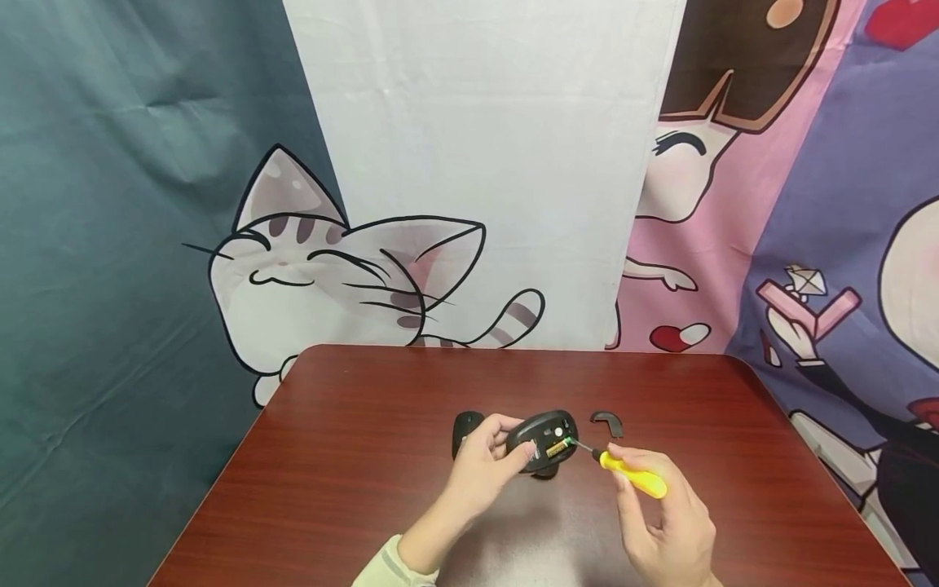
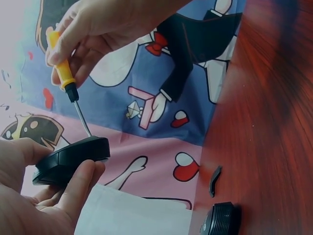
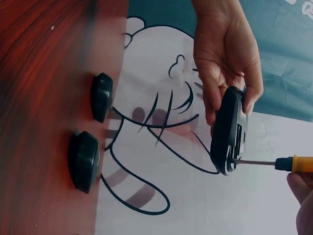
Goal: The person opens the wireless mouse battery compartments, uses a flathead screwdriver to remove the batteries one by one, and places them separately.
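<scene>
A black computer mouse (image 1: pixel 541 430) is held underside up in my left hand (image 1: pixel 484 456), thumb on one side and fingers around the other. Its battery slot is uncovered, with a gold-and-green battery (image 1: pixel 559 447) lying in it. My right hand (image 1: pixel 671 509) grips a screwdriver (image 1: pixel 634 474) by its yellow handle. In the head view the metal tip meets the mouse at one end of the battery. The right wrist view has the shaft (image 3: pixel 257 162) reaching the mouse's end. From the left wrist camera the battery is hidden.
On the brown table (image 1: pixel 352 440) lies a curved black cover piece (image 1: pixel 607 422). One black rounded object (image 1: pixel 465 425) stands behind my left hand; another (image 1: pixel 546 472) sits below the mouse, partly hidden. A printed cloth (image 1: pixel 484 147) hangs behind the table.
</scene>
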The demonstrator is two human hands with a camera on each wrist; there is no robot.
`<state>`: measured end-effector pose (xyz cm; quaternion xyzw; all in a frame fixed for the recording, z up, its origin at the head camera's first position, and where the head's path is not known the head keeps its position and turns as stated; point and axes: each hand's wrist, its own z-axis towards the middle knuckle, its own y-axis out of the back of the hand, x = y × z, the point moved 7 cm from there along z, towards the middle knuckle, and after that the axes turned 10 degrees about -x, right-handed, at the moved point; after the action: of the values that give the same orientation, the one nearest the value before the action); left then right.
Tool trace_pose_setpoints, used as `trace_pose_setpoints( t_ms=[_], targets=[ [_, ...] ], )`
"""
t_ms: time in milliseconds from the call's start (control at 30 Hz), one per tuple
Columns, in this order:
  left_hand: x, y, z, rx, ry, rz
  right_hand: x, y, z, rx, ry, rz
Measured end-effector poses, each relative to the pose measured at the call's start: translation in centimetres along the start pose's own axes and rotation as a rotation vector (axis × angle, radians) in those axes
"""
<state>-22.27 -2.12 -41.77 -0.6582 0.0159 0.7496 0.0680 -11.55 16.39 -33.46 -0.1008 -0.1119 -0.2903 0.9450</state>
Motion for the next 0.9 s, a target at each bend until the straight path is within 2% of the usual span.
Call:
trace_pose_setpoints(
  t_ms=[167, 333, 433, 500, 667, 767, 900],
  targets=[
    [0.2, -0.1, -0.1, -0.016, -0.003, 0.014, 0.5, -0.6, -0.3, -0.021, 0.065, -0.001],
    [0.3, -0.2, -0.2, -0.041, -0.031, 0.052, 1.3, -1.4, -0.3, -0.052, 0.155, 0.024],
    [0.4, -0.3, -0.3, -0.047, -0.040, 0.065, 1.2, -1.5, -0.4, -0.058, 0.161, 0.026],
    [0.5, -0.3, -0.3, -0.047, -0.038, 0.064, 0.6, -1.2, -0.5, -0.046, 0.115, -0.019],
    [0.6, -0.3, -0.4, -0.055, -0.035, 0.063, -2.1, 0.1, -1.6, 0.052, -0.116, -0.126],
    [0.8, -0.2, -0.4, -0.057, -0.022, 0.057, -3.6, 0.8, -2.4, 0.081, -0.247, -0.093],
    [0.8, -0.2, -0.4, -0.059, -0.003, 0.045, -4.8, 1.5, -2.8, 0.053, -0.362, -0.060]
  ],
)
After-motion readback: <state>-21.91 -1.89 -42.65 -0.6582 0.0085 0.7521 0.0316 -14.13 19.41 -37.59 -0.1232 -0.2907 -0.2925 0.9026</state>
